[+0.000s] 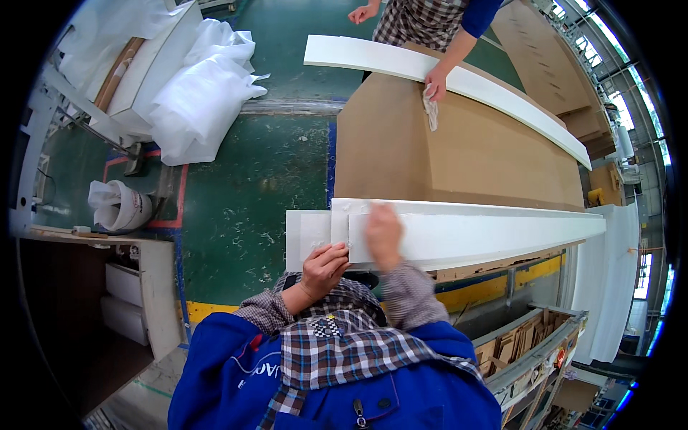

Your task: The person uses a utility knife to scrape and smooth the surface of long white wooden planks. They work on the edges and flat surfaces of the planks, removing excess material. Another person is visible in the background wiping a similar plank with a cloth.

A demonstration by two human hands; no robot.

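Note:
In front of me lie long white boards (494, 233), stacked with their left ends stepped. My left hand (326, 272) is closed on the near left corner of the top board, with the fingers bent over its end. Over the board's top face, a little to the right, is my right hand (385, 233). It is smeared by motion, so its fingers and anything in them cannot be made out. Small white scraps lie near the boards' left ends.
Across the cardboard-covered table (387, 143), a co-worker's hand (436, 82) holds a white cloth (431, 107) by another white board (373, 54). A wrapped white bundle (204, 100) and a white bucket (129, 206) stand left. A cart with cardboard pieces (512, 344) is at the right.

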